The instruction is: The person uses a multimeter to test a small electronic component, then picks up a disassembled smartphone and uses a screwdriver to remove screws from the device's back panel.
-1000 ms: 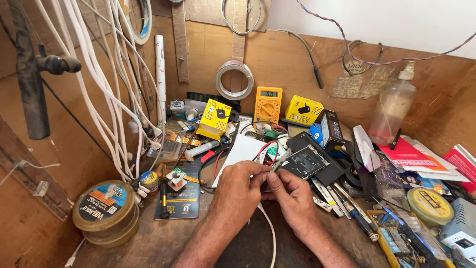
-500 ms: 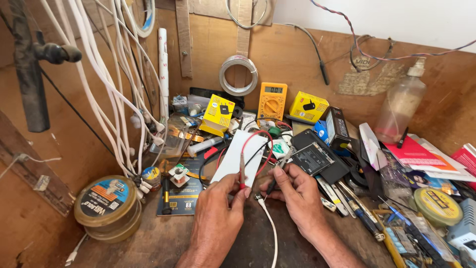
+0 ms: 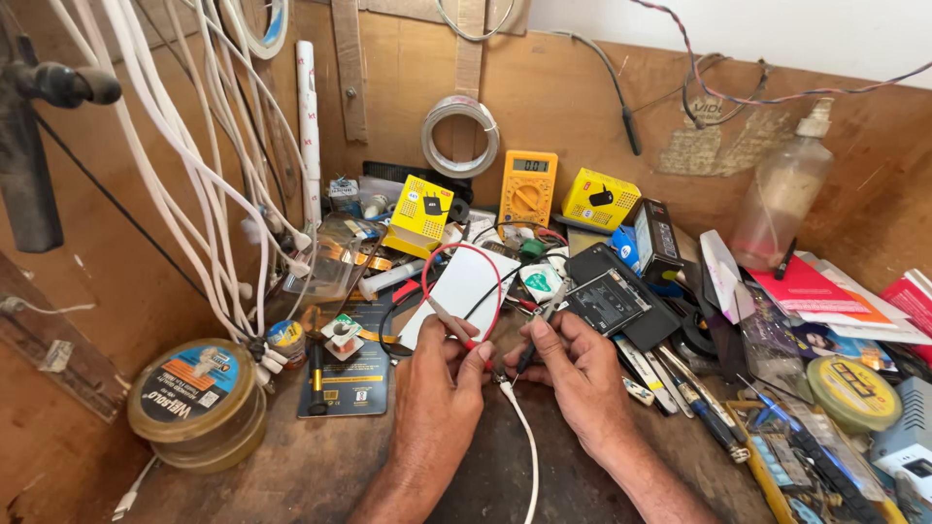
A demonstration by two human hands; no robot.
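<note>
My left hand (image 3: 439, 376) grips a red test probe (image 3: 453, 328), whose red lead (image 3: 464, 254) loops up toward the orange multimeter (image 3: 527, 186) against the back wall. In my right hand (image 3: 573, 369) is a black test probe (image 3: 532, 342). Both probe tips come together at the end of a white cable (image 3: 520, 437), which lies between my hands and runs toward me. Just beyond my fingers lie a white card (image 3: 460, 289) and an opened phone with its back off (image 3: 612, 299).
White cables (image 3: 199, 165) hang at the left over round solder tins (image 3: 197, 396). Yellow boxes (image 3: 419, 213), a tape roll (image 3: 460, 136) and a plastic bottle (image 3: 784, 194) stand at the back. Screwdrivers (image 3: 684, 393), papers and a round tin (image 3: 852, 388) crowd the right side.
My hands have gone from working close together near the phone to each holding a probe. The red lead now arcs over the white card and the probe tips meet at the white cable's end.
</note>
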